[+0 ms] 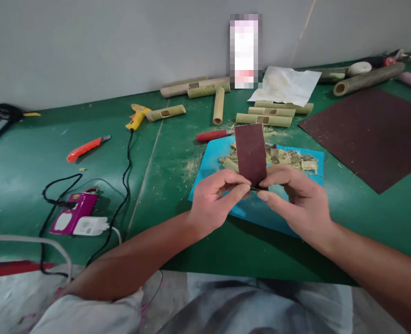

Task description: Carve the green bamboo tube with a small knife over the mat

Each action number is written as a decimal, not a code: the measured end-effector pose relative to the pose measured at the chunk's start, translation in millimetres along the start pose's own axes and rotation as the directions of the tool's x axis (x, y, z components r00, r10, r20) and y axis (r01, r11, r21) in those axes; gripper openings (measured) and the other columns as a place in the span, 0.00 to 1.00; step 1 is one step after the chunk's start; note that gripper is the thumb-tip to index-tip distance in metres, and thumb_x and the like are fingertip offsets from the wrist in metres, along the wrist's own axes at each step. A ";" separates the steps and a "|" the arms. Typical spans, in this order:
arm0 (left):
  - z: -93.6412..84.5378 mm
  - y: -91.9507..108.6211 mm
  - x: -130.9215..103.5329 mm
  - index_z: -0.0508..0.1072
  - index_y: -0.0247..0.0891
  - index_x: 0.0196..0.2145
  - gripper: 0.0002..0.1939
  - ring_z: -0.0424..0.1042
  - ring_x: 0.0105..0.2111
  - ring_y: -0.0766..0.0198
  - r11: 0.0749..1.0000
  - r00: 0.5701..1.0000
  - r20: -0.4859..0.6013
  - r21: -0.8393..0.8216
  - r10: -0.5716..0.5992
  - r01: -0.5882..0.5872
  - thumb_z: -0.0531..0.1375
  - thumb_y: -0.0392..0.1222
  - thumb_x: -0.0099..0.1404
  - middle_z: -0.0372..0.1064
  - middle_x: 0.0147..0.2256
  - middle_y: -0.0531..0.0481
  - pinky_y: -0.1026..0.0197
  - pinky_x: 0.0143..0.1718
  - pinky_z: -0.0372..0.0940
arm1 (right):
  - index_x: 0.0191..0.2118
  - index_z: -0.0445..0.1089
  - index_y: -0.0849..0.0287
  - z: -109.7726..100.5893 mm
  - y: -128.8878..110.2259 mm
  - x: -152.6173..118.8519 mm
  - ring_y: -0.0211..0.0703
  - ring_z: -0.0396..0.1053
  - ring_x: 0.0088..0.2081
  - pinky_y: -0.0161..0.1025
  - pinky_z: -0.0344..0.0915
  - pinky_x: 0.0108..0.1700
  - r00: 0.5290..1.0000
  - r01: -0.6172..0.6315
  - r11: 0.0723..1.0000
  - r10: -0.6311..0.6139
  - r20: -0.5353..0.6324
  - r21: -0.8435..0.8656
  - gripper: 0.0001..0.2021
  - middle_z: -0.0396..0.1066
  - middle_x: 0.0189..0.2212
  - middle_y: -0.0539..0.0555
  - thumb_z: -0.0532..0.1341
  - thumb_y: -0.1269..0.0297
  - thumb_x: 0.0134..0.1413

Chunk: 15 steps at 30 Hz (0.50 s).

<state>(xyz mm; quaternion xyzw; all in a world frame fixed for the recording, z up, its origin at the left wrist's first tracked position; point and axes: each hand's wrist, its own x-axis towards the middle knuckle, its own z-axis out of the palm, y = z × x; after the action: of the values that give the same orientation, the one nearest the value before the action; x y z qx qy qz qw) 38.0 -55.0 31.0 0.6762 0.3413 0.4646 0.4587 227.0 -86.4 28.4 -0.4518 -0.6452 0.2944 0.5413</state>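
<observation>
Sleeve [94, 313] cropped, both hands [214, 202] [304, 204] pinch a brown strip [251, 150] (base partly hidden).

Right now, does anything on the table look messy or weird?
Yes: pale dust lies scattered on the green table, outside the blue mat where scraps are heaped, so it looks spilled. The brown strip in the left hand and right hand shows no obvious tear.

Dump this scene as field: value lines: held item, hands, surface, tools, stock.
held item: maroon strip, above blue mat
left hand: pinching strip's near end
right hand: pinching same end
surface: mat bears bamboo scraps
tools: orange cutter, yellow glue gun, left of mat
stock: maroon sheet, right of mat
</observation>
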 end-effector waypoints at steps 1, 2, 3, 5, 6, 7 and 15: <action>1.0 0.3 -0.7 0.77 0.38 0.37 0.05 0.76 0.28 0.68 0.999 1.000 -0.005 -0.024 -0.022 0.022 0.64 0.41 0.68 0.74 0.31 0.52 0.67 0.32 0.74 | 0.35 0.72 0.51 1.1 0.2 -0.5 0.41 0.73 0.38 0.42 0.70 0.41 1.000 -0.019 1.000 0.019 -0.012 0.022 0.05 0.74 0.34 0.49 0.69 0.63 0.54; 2.0 0.5 -1.4 0.76 0.38 0.40 0.05 0.77 0.28 0.68 0.998 0.999 -0.016 -0.041 -0.038 0.038 0.64 0.41 0.68 0.74 0.32 0.52 0.67 0.32 0.74 | 0.35 0.71 0.52 2.3 0.4 -1.2 0.40 0.73 0.37 0.41 0.70 0.40 0.999 -0.042 0.998 0.044 -0.028 0.044 0.06 0.74 0.33 0.49 0.69 0.63 0.54; 2.9 0.4 -1.9 0.75 0.39 0.42 0.06 0.77 0.27 0.69 0.998 0.998 -0.032 -0.051 -0.048 0.046 0.65 0.41 0.67 0.74 0.32 0.53 0.68 0.31 0.75 | 0.36 0.70 0.52 3.5 0.6 -2.1 0.39 0.72 0.35 0.40 0.71 0.39 0.997 -0.066 0.996 0.069 -0.046 0.064 0.07 0.73 0.33 0.48 0.69 0.63 0.54; 4.2 -0.9 -2.5 0.73 0.40 0.45 0.11 0.77 0.27 0.69 0.996 0.997 -0.055 -0.074 -0.054 0.050 0.66 0.41 0.66 0.73 0.30 0.55 0.69 0.30 0.75 | 0.37 0.69 0.52 5.7 1.1 -3.9 0.38 0.71 0.34 0.40 0.71 0.37 0.990 -0.107 0.989 0.115 -0.080 0.099 0.10 0.73 0.33 0.47 0.70 0.62 0.53; 4.6 -2.2 -2.5 0.71 0.40 0.46 0.13 0.77 0.27 0.69 0.995 0.997 -0.056 -0.093 -0.052 0.047 0.66 0.42 0.66 0.73 0.30 0.55 0.68 0.30 0.75 | 0.38 0.68 0.52 6.5 1.1 -4.5 0.38 0.71 0.33 0.40 0.71 0.36 0.987 -0.121 0.986 0.132 -0.093 0.112 0.11 0.72 0.32 0.47 0.70 0.62 0.52; 4.7 -3.8 -2.2 0.68 0.41 0.48 0.16 0.77 0.28 0.68 0.992 0.997 -0.049 -0.118 -0.053 0.047 0.66 0.44 0.65 0.74 0.31 0.55 0.67 0.31 0.75 | 0.38 0.68 0.51 7.1 1.1 -4.9 0.38 0.70 0.32 0.40 0.71 0.35 0.984 -0.132 0.984 0.145 -0.105 0.122 0.11 0.72 0.32 0.47 0.71 0.62 0.52; 2.6 -12.3 7.2 0.69 0.41 0.53 0.27 0.75 0.30 0.64 0.971 0.975 0.087 -0.109 -0.203 0.212 0.71 0.48 0.58 0.76 0.33 0.51 0.64 0.30 0.71 | 0.47 0.66 0.50 6.1 0.1 0.7 0.39 0.69 0.30 0.41 0.71 0.33 0.976 -0.155 0.969 0.180 -0.121 0.192 0.17 0.69 0.28 0.46 0.69 0.60 0.53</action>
<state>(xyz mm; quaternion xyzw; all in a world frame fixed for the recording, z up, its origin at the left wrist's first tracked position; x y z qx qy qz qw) 42.4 -45.1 21.3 0.6255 0.3648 0.4077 0.5563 221.2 -85.1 27.1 -0.4726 -0.5364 0.3647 0.5966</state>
